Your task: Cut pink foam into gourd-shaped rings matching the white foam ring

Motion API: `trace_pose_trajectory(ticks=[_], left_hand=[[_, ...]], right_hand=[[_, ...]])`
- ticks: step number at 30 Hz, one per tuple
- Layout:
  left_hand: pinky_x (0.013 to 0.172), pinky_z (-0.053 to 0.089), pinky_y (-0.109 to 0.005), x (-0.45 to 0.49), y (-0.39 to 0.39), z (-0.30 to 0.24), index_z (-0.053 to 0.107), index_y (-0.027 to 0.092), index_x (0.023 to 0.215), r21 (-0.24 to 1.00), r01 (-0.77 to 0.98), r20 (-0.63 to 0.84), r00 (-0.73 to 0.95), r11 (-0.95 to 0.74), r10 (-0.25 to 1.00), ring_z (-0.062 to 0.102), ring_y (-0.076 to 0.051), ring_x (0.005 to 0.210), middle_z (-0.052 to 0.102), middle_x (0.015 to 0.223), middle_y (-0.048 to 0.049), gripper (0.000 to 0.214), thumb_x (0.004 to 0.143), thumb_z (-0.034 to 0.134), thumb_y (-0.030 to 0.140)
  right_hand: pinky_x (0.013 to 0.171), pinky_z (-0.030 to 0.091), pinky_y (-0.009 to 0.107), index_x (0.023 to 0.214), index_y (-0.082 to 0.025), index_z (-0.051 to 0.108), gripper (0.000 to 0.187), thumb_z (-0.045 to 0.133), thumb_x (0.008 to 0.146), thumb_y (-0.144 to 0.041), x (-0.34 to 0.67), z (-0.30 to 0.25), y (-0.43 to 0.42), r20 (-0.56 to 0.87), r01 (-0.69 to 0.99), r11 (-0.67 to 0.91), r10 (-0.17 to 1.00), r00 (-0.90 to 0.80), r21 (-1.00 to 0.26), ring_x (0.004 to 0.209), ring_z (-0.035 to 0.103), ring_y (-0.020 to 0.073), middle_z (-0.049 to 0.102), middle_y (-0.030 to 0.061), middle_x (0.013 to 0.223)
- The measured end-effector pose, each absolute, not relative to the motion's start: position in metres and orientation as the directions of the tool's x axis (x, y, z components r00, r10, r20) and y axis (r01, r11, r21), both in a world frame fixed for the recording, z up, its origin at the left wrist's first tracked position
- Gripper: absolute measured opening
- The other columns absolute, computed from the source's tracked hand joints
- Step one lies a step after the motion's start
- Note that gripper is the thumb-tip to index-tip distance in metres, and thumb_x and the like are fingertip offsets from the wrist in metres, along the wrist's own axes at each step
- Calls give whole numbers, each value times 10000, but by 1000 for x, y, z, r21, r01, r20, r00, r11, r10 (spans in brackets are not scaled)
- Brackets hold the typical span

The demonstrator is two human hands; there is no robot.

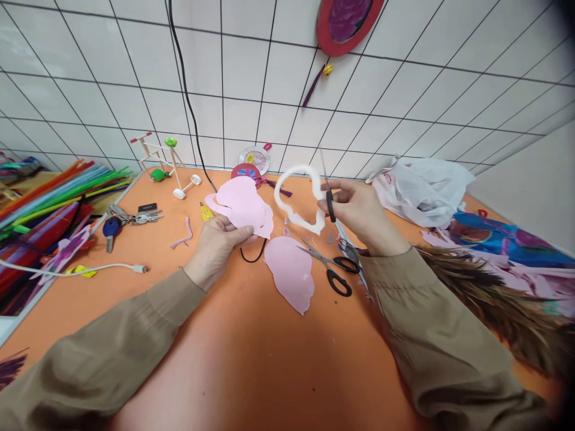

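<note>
My left hand (216, 244) pinches a pink foam cut-out (242, 206) by its lower edge, holding it a little above the orange table (251, 347). My right hand (357, 211) is closed around a pair of black-handled scissors (329, 197) with blades pointing up, and a white curled offcut strip (294, 200) hangs from it. A second pink foam shape (291, 272) lies flat on the table below the hands. Another pair of scissors (332, 266) lies open beside that shape.
Coloured pipe cleaners (49, 203) pile up at the left, with keys (128, 218) and a white cable (90, 268) near them. A wooden stick model (164, 164) stands at the back. A white plastic bag (422, 188) and coloured paper scraps (507, 251) lie on the right.
</note>
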State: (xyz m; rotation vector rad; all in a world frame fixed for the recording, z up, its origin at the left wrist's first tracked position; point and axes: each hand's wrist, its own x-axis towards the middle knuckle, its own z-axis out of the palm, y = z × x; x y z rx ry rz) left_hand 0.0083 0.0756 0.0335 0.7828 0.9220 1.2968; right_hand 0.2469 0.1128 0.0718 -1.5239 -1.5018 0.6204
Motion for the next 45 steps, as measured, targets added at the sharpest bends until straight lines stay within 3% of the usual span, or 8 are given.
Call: trace_pose_trajectory(ticks=[3,6,11,14,19,25,31,45], left_hand=[[657,578,-247,10,73,38,635,152,612,889,-447,-103,9,97,995,646,-119,564,537,459,75,293,486,899,183],[618,565,-239,10,71,43,664,153,670,909,-411,-84,-17,70,996,671,-148,586,530,440,74,295,500,899,204],[599,554,-237,7,71,50,707,133,774,922,-387,-27,-56,4,998,698,-169,655,720,659,-22,331,514,890,226],[671,577,-260,5,72,53,718,124,847,923,-384,10,-63,-33,998,720,-192,752,765,801,-60,376,525,885,224],[680,584,-282,1,74,54,726,128,836,934,-348,65,-57,-81,996,724,-212,765,769,804,-69,348,547,877,252],[653,575,-272,1,73,55,731,132,803,933,-351,61,-50,-75,997,704,-183,699,754,744,-42,324,545,882,257],[620,560,-229,2,71,56,714,119,764,906,-421,23,-43,-39,999,684,-146,660,737,715,-31,297,536,880,214],[618,561,-224,6,66,58,687,102,803,913,-408,-22,-46,1,999,695,-148,680,747,767,-57,350,530,878,209]], right_hand=[[524,397,299,918,-200,624,251,667,671,-217,253,66,116,285,664,145,953,107,-733,503,505,155,533,-42,539],[541,414,290,959,-206,593,276,658,697,-265,246,71,106,356,606,280,934,6,-745,567,534,157,567,-20,633],[535,464,304,859,-219,563,216,664,714,-343,223,87,75,123,317,246,925,-360,-916,602,579,178,588,10,658],[539,468,306,839,-219,576,168,655,730,-321,213,87,66,40,351,224,885,-463,-909,610,583,179,599,16,658],[534,463,304,879,-223,602,201,640,748,-371,212,81,68,-5,300,198,827,-562,-933,570,566,165,576,6,652],[530,451,282,835,-217,578,109,588,777,-309,210,77,66,-18,284,191,800,-600,-940,553,567,147,576,-4,635],[541,464,273,880,-186,584,140,580,751,-241,208,75,68,-61,351,210,780,-623,-912,534,590,135,597,-15,636],[520,395,244,834,-197,559,119,532,721,-171,199,77,62,10,359,280,801,-599,-890,524,508,105,534,-53,580]])
